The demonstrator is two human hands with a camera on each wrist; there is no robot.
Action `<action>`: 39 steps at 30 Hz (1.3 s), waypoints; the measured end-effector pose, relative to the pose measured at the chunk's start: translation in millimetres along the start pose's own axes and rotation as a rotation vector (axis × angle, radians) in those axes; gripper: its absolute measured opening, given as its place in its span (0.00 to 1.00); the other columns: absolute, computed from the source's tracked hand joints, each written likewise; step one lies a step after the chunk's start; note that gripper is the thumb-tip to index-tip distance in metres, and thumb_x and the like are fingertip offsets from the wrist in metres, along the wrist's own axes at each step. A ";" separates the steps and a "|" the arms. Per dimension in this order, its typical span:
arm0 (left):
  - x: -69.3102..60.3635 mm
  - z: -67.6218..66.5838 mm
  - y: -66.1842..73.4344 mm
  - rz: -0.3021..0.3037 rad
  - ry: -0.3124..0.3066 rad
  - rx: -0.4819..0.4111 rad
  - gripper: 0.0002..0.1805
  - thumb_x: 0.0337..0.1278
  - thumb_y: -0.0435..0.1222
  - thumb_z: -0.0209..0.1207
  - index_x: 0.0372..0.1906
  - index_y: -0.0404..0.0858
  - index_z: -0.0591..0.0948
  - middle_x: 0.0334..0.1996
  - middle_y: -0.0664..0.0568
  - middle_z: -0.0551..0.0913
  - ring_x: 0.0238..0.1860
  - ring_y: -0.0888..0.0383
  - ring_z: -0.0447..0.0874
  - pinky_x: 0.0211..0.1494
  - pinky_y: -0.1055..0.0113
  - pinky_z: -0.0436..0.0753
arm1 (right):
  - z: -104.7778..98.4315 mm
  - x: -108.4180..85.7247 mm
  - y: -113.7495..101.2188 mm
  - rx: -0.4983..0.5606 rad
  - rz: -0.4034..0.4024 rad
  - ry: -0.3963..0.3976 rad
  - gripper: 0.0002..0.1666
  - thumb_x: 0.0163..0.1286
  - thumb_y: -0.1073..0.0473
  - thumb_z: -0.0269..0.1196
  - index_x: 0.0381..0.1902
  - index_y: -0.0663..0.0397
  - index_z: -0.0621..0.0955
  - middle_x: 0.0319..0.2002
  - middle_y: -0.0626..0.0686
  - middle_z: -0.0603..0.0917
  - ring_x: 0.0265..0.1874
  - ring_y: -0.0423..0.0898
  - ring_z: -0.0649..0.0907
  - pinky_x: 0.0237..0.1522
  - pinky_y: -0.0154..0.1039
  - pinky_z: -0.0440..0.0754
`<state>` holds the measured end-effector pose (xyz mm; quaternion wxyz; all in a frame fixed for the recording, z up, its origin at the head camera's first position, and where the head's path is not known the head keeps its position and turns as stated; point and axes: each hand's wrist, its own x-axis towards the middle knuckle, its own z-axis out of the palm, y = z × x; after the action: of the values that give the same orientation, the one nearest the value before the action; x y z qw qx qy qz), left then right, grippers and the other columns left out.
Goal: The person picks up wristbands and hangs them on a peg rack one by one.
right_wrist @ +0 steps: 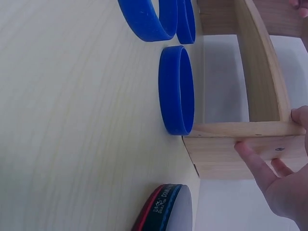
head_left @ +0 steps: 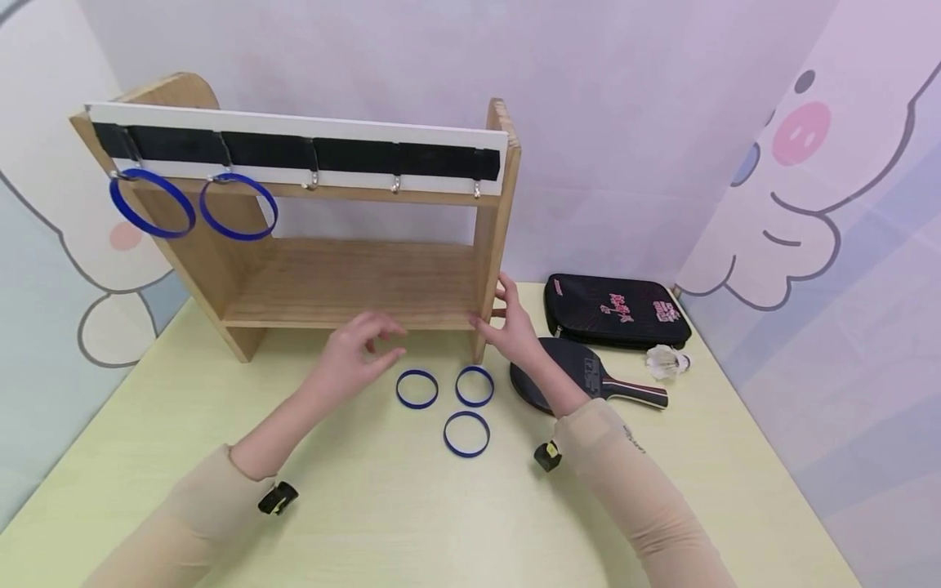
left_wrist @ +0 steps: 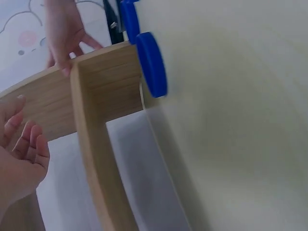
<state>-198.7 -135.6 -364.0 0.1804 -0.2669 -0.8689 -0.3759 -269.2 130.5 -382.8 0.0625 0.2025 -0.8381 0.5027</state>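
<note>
A wooden shelf [head_left: 353, 282] stands at the back, with a hook strip [head_left: 265, 151] along its top. Two blue wristbands hang at the strip's left, one on the end hook [head_left: 167, 234] and one on the hook beside it [head_left: 239, 237]. My right hand [head_left: 515, 328] grips the shelf's right side panel, thumb at the front edge and fingers on the outer face. In front of the shelf board my left hand [head_left: 360, 353] hovers with loosely bent fingers, holding nothing. Three more blue wristbands [head_left: 417, 406] lie on the table between the hands; one [right_wrist: 169, 91] is close to the right panel's foot.
Right of the shelf, a table tennis bat [head_left: 581, 367] lies partly under my right forearm. Behind it is a black zip case [head_left: 617, 310], with a shuttlecock [head_left: 666, 362] at its front right corner. Printed walls [head_left: 603, 163] border the table [head_left: 412, 523].
</note>
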 end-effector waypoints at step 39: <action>-8.3 48.7 -61.7 0.081 -0.632 0.019 0.03 0.47 0.36 0.69 0.29 0.45 0.85 0.31 0.61 0.79 0.35 0.64 0.75 0.43 0.68 0.78 | 6.6 5.3 21.6 0.132 0.074 -0.039 0.51 0.65 0.62 0.62 0.72 0.27 0.43 0.68 0.60 0.55 0.52 0.63 0.76 0.34 0.48 0.85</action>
<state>-234.5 -137.3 -434.3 -0.0815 -0.4031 -0.8740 -0.2589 -282.1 132.2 -402.1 0.0139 0.1849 -0.8109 0.5550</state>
